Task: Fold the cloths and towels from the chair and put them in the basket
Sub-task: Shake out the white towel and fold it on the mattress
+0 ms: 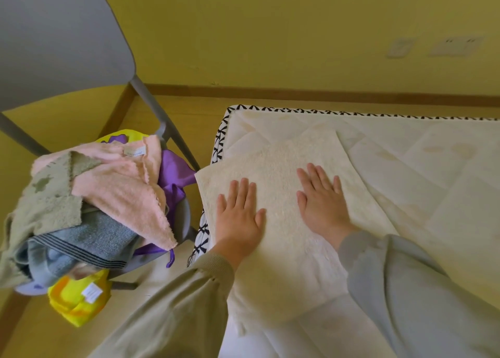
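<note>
Two hands flat, fingers straight: left hand (238, 217), right hand (322, 200), side by side, pressing cream towel (278, 154) spread along mattress (422, 168) left edge, one corner overhanging. Chair (62, 46) beside mattress, seat heaped: pink towel (121, 187), green towel (46, 206), grey towel (89, 238), purple cloth (173, 176), yellow cloth (75, 303).

Both hands are down flat, palms under, fingers straight. The left hand (239, 214) has its four fingers close together, pointing away from the body, thumb swung out to the right. The right hand (322, 200) sits beside it and a little farther forward, fingers slightly fanned and angled up-left, thumb out toward its partner. The two thumbs face each other, apart, not touching. The left forearm comes in from bottom centre in an olive sleeve (176, 303), cuff snug at the wrist. The right forearm enters from the lower right in a grey sleeve (405, 290). How hard the palms bear down is hard to judge from here.
</note>
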